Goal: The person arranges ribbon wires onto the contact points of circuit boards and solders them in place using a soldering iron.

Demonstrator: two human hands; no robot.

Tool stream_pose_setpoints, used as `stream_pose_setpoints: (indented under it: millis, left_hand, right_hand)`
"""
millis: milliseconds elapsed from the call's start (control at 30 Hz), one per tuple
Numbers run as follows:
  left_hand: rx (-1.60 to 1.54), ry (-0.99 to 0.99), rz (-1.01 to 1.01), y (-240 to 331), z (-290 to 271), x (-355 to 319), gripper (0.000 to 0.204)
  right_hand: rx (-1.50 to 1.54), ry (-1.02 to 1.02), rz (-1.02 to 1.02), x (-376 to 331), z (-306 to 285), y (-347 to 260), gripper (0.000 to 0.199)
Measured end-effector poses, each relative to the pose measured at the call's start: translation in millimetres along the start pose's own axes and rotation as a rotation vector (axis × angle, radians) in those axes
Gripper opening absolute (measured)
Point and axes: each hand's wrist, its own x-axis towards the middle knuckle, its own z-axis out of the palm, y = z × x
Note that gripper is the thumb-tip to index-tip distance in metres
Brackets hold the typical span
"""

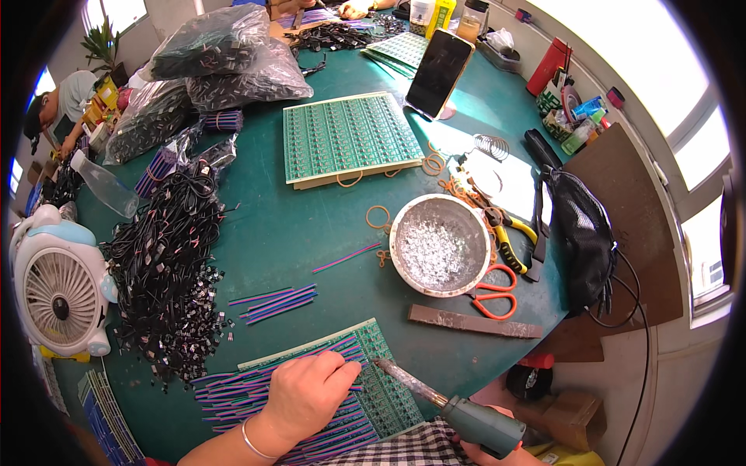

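My left hand (307, 396), a thin band at its wrist, is closed in a pinch at the end of a pink-and-blue wire on a green circuit board panel (388, 392). Many such wires (233, 396) lie side by side across that panel. My right hand (497, 457), partly cut off by the lower edge, grips a soldering iron (478, 423). Its dark tip points at the board, close beside my left fingertips. Beyond the panel lie a small bunch of loose wires (280, 301) and a single wire (346, 258).
A round bowl of silvery bits (400, 233), orange-handled scissors (496, 295), yellow-black pliers (509, 241) and a brown bar (474, 321) lie to the right. Black cables (163, 256) and a fan (62, 287) are left. Stacked boards (350, 136) and a propped phone (440, 74) stand behind. Other people sit farther off.
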Motion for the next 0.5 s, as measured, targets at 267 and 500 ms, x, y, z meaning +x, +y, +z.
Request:
stream_pose_setpoints:
  millis: [267, 500]
  left_hand:
    - [-0.022, 0.003, -0.007, -0.8, 0.5, -0.6, 0.037]
    - [-0.025, 0.003, -0.013, -1.1, 1.1, -1.7, 0.036]
  right_hand:
    - [-0.015, -0.042, -0.063, 6.9, -2.4, -9.0, 0.042]
    - [0.057, 0.0, -0.002, -2.1, 1.9, -0.4, 0.045]
